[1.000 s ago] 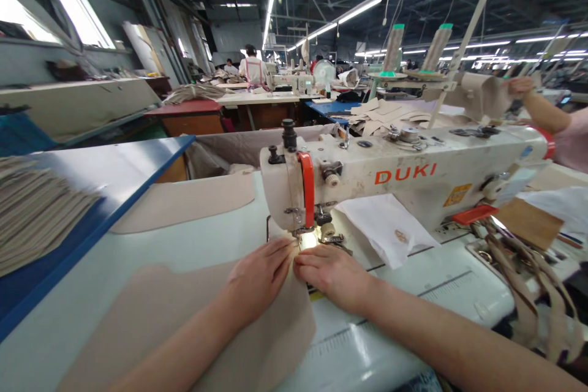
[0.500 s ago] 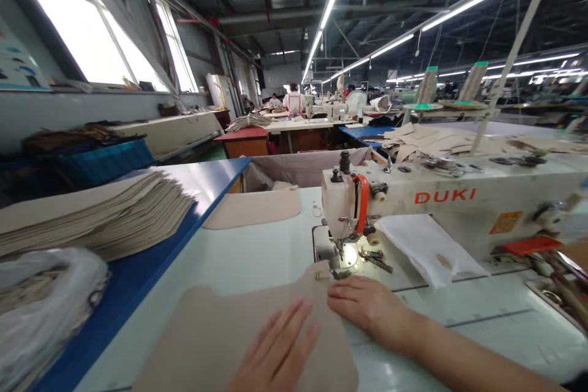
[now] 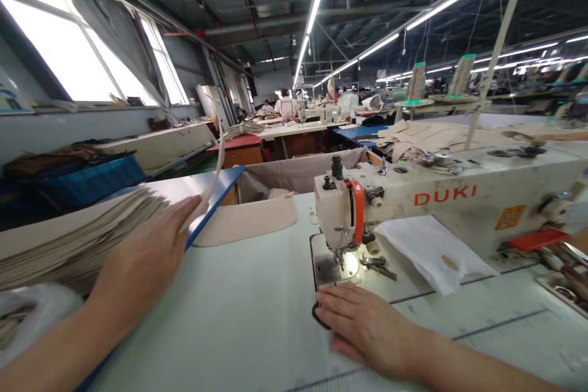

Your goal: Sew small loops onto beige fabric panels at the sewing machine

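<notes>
And the left hand (image 3: 144, 257) is gripping a thin beige piece (image 3: 221, 150), holding it up almost edge-on above the tabletop's (image 3: 239, 300) left edge, beside the blue-edged table (image 3: 234, 179). The right hand (image 3: 367, 324) is lying with fingers stretched out by the needle plate (image 3: 327, 266), holding nothing that shows. Doing this well is probably asking for a firm pinch near the piece's edge, no creasing, and a path clear of the stack (image 3: 87, 233) so no layers are sliding. The right fingers are best staying clear of the needle.

Now the tricky bits: the left thumb is hiding behind the hand, the piece is showing too little face for judging its outline, and the right palm is covering whatever is underneath. A dark curved shape (image 3: 316, 317) is peeking out by those fingertips, hard to identify. Both forearms are running out of view.
</notes>
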